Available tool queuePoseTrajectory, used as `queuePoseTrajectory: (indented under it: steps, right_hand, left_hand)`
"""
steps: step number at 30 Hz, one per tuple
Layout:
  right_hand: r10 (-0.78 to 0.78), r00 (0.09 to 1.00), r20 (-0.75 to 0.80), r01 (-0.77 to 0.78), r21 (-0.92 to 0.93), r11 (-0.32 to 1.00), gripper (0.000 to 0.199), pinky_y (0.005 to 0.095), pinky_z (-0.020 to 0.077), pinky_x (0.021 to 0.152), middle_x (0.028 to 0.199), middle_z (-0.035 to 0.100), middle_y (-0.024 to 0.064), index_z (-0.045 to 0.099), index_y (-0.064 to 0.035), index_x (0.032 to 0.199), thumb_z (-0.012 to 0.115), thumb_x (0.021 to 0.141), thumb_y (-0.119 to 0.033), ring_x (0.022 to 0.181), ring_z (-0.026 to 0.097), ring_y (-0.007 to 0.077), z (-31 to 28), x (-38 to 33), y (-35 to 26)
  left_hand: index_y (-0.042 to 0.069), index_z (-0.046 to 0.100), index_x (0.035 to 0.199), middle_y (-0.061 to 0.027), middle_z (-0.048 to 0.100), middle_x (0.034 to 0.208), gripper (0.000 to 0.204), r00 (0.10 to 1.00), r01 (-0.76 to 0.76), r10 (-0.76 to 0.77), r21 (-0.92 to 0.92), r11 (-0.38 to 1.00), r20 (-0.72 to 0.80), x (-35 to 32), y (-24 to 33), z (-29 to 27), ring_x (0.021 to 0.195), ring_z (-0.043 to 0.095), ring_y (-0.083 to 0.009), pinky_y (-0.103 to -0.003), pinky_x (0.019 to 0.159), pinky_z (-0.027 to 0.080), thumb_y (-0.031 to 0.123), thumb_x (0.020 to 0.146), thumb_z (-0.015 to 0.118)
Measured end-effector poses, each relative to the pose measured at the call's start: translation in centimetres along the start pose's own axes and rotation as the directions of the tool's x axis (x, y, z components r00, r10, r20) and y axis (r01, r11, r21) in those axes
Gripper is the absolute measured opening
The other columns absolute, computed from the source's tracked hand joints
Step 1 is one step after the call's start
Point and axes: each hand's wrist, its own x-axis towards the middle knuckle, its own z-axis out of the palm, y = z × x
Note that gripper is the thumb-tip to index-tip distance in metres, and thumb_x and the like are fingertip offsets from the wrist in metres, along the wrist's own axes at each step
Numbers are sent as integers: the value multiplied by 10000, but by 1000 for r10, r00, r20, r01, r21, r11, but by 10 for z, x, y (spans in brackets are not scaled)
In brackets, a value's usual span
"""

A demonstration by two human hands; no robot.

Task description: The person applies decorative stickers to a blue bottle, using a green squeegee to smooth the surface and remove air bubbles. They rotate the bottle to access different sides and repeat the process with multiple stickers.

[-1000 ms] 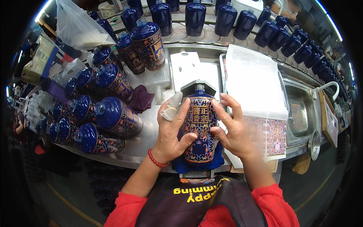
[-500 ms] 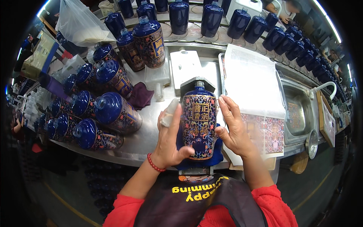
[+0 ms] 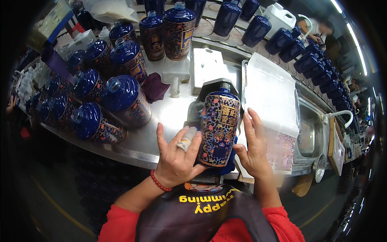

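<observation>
A dark blue bottle (image 3: pixel 219 129) with a patterned floral, gold-edged wrap lies neck away from me, propped on a dark holder (image 3: pixel 207 90) with blue cloth at its near end. At its left, my left hand (image 3: pixel 177 155) has its fingers spread, the thumb by the bottle's lower edge. One finger wears a grey-white cover (image 3: pixel 188 139), and a red bead bracelet (image 3: pixel 159 181) circles the wrist. Along the right side, my right hand (image 3: pixel 254 155) holds its fingers stretched out, the thumb close to the bottle. Whether either palm presses on it I cannot tell.
Several patterned bottles (image 3: pixel 125 94) crowd the left of the metal counter, beside a purple cloth (image 3: pixel 155 87). White sheets (image 3: pixel 270 94) and printed decal sheets (image 3: pixel 285 149) lie right, before a sink (image 3: pixel 310 137). Plain blue bottles (image 3: pixel 257 30) line the far conveyor; a person (image 3: pixel 320 30) sits beyond.
My left hand has moved nearer to me, its fingers spreading wider. The bottle now leans slightly to the right in view. The whole view has shifted and turned a little.
</observation>
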Motion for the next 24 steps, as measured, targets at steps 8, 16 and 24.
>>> queuePoseTrajectory:
  steps: [8, 16, 24]
  right_hand:
    - [22, 996, 84, -22, -4, 1000, 758, 482, 356, 1146, 1599, 252, 299, 367, -47, 1564, 649, 971, -427, 1441, 351, 456, 2, 3, -11]
    - [44, 989, 139, -45, 1, 999, 766, 489, 344, 1152, 1616, 220, 303, 378, -41, 1558, 658, 952, -418, 1435, 357, 456, 3, 8, -12]
    - [56, 983, 177, -54, -15, 998, 814, 475, 403, 1104, 1605, 247, 283, 390, -44, 1554, 639, 944, -523, 1324, 466, 417, -2, 13, -9]
  left_hand:
    - [-19, 541, 1403, -158, 682, 1220, 945, 1000, 13, -15, -57, 998, -19, 5, 7, 1, 1272, 570, -399, -751, 1144, 41, 660, 775, 736]
    - [89, 422, 1549, -234, 484, 1466, 788, 986, 167, -159, -369, 914, 52, -3, 2, 11, 1408, 351, -423, -687, 1149, 55, 629, 979, 483]
    - [57, 429, 1537, -239, 480, 1467, 784, 975, 221, -199, -421, 880, 95, -5, 6, 13, 1390, 377, -420, -687, 1150, 83, 604, 981, 505]
